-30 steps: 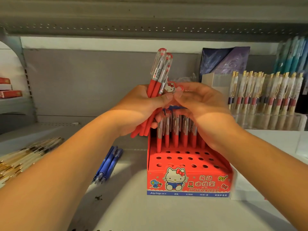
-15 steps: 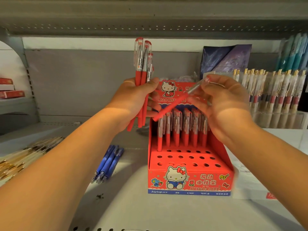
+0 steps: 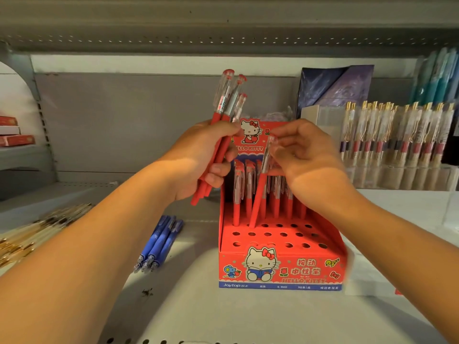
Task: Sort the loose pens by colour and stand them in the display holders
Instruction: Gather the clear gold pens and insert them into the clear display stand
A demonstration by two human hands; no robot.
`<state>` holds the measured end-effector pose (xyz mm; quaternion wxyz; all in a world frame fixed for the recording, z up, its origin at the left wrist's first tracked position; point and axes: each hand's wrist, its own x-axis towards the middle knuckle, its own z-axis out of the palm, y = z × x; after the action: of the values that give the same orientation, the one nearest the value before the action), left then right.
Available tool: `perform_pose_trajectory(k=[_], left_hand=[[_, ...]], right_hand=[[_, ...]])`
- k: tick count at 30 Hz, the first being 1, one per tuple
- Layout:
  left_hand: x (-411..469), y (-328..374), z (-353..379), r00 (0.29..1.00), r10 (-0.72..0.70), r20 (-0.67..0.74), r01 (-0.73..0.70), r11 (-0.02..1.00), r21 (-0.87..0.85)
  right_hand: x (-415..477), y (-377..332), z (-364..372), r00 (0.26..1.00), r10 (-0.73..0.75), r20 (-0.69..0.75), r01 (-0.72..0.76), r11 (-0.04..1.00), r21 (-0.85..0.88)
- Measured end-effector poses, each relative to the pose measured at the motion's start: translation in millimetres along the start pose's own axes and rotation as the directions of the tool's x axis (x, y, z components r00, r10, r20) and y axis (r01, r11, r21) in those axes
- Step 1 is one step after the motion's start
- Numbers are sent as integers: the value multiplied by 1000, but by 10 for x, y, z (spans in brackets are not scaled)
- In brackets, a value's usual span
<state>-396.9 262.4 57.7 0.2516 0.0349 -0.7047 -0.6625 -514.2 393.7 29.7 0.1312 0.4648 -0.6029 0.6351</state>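
Your right hand [image 3: 305, 155] has tipped its red pen [image 3: 259, 192] near-upright, fingers [image 3: 283, 131] pinching the cap, tip at a holder [image 3: 280, 266] hole — seating looks imminent. Left hand [image 3: 198, 162] grips the spare red pens [image 3: 224, 112].

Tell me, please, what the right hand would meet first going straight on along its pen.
Probably the red holder: the pen in the right hand aims down at a hole near its back row; depth unclear.

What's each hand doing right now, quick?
Left hand: grips a bundle of red pens.
Right hand: pinches a single red pen, tip down at the red display holder.
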Motion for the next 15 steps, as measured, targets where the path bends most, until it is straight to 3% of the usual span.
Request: perform_pose_trajectory(k=[9,15], left_hand=[[24,-32,-9,994,105,-27,-104,993,48],[19,-33,-3,996,87,-29,-85,995,58]], right_hand=[[40,52,2,996,39,-84,-44,997,-58],[-47,52,13,991,13,133,5,990,-138]])
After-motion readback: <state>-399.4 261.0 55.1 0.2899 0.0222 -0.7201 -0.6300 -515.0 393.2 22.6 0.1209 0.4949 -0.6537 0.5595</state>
